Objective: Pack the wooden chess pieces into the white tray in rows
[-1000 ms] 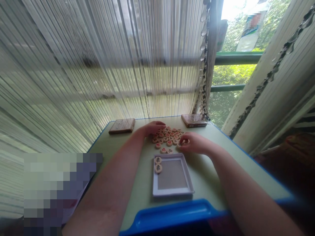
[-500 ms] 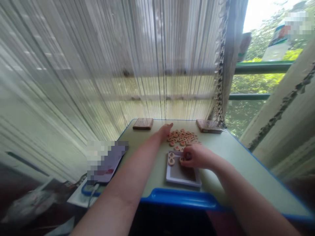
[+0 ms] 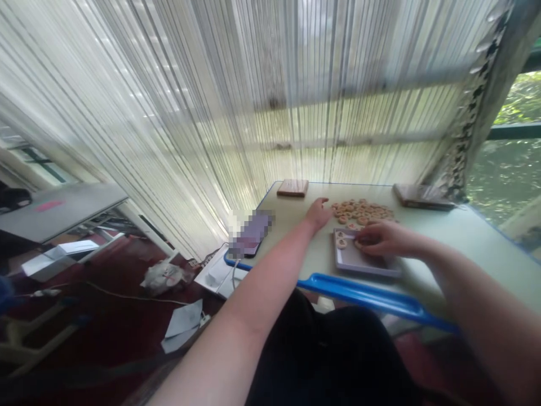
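Note:
Round wooden Chinese chess pieces (image 3: 359, 210) with red or dark characters lie in a loose heap on the pale table. My left hand (image 3: 320, 214) rests at the heap's left side, fingers stretched and holding nothing visible. In front of the heap sits a shallow lilac tray (image 3: 367, 269). Two pieces (image 3: 341, 243) lie along its left wall, one behind the other. Over the tray, my right hand (image 3: 382, 239) is closed at the fingertips on a Chinese chess piece (image 3: 358, 244), which is mostly covered by the fingers.
A brown flat box (image 3: 292, 188) stands at the table's back left, another flat brown box (image 3: 422, 197) at the back right. A phone (image 3: 256, 234) with a cable lies at the left edge. A blue trough (image 3: 367, 293) lines the front edge. Striped curtain hangs behind.
The view has swung left and down, bringing the floor and a side desk into sight. My right hand stays over the tray with its fingers on a piece; my left stays by the heap.

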`<action>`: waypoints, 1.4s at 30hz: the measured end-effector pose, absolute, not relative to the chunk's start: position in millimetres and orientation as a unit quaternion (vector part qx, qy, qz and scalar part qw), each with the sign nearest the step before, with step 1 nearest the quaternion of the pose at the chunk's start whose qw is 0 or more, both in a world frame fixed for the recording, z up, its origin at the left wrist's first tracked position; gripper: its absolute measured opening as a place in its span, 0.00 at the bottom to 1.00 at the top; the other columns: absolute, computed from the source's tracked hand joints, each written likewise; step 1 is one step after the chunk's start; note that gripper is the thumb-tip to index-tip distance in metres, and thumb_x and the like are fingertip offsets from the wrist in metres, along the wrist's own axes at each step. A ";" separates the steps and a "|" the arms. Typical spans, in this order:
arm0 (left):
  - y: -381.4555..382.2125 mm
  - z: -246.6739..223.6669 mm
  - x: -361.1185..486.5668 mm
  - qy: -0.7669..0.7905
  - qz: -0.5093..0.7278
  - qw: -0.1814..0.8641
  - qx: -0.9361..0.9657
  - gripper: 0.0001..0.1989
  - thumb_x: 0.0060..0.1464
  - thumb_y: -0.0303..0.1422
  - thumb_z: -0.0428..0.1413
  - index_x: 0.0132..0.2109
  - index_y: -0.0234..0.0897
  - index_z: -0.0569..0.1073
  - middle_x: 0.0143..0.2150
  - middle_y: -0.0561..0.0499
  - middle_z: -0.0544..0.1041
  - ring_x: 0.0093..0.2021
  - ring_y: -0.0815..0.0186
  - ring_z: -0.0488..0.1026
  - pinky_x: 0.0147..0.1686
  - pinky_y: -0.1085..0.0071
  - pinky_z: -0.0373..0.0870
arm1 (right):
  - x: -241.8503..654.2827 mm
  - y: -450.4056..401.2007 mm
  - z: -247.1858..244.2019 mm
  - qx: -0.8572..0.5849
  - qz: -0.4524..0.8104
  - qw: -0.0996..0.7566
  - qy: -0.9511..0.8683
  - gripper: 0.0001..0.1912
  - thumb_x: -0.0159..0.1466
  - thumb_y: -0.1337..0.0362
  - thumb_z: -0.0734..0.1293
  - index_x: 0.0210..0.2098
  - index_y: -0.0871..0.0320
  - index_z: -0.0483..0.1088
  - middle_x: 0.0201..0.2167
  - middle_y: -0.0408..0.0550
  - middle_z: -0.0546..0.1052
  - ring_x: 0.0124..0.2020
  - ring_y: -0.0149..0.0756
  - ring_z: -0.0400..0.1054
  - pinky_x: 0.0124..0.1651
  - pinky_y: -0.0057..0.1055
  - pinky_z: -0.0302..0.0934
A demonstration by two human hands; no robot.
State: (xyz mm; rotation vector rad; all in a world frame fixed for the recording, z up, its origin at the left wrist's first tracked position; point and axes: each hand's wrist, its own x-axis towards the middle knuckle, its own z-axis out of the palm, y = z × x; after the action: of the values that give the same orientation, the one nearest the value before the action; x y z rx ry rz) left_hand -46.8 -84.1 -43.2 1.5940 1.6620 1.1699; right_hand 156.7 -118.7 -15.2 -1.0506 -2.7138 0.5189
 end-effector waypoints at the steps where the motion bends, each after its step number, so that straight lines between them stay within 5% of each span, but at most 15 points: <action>1: -83.8 -42.6 -46.8 0.624 0.435 0.266 0.592 0.21 0.45 0.31 0.55 0.49 0.32 0.68 0.51 0.41 0.69 0.48 0.62 0.67 0.45 0.70 0.63 | 156.6 -117.8 -15.2 -0.354 0.168 0.092 -0.915 0.16 0.53 0.54 0.64 0.37 0.54 0.75 0.33 0.47 0.74 0.34 0.38 0.67 0.37 0.30 0.59; 6: -82.8 -41.5 -45.1 0.585 0.394 0.228 0.671 0.09 0.44 0.31 0.53 0.33 0.33 0.75 0.33 0.49 0.75 0.32 0.68 0.69 0.36 0.71 0.65 | 152.3 -116.1 -15.0 -0.362 0.121 0.132 -0.915 0.14 0.54 0.54 0.63 0.34 0.54 0.75 0.31 0.47 0.74 0.34 0.37 0.66 0.39 0.31 0.59; 10: -83.7 -40.1 -50.4 0.544 0.325 0.263 0.728 0.10 0.42 0.36 0.55 0.28 0.32 0.76 0.24 0.52 0.72 0.28 0.68 0.67 0.32 0.71 0.64 | 139.4 -120.4 -13.8 -0.375 0.072 0.196 -0.903 0.15 0.55 0.53 0.64 0.35 0.54 0.75 0.32 0.49 0.72 0.34 0.38 0.66 0.37 0.31 0.58; 23: -82.7 -21.6 -70.3 0.393 0.293 0.580 0.650 0.18 0.37 0.20 0.56 0.40 0.29 0.75 0.26 0.50 0.74 0.29 0.71 0.70 0.35 0.71 0.66 | 114.9 -123.8 -20.5 -0.421 0.023 0.211 -0.882 0.15 0.57 0.53 0.62 0.40 0.48 0.74 0.34 0.47 0.72 0.32 0.34 0.66 0.31 0.27 0.55; 42: -73.6 -26.8 -67.5 0.411 0.289 0.539 0.676 0.16 0.37 0.21 0.56 0.38 0.29 0.75 0.27 0.50 0.74 0.30 0.70 0.70 0.35 0.70 0.67 | 119.2 -120.9 -18.8 -0.364 0.103 0.237 -0.895 0.12 0.56 0.64 0.64 0.38 0.50 0.75 0.35 0.47 0.72 0.31 0.32 0.67 0.34 0.26 0.58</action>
State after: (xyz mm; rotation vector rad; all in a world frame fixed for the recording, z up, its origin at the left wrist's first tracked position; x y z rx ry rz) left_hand -67.5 -73.6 -26.8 1.6067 0.9769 0.6883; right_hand 119.2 -120.9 -18.8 -0.9966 -2.4522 0.2828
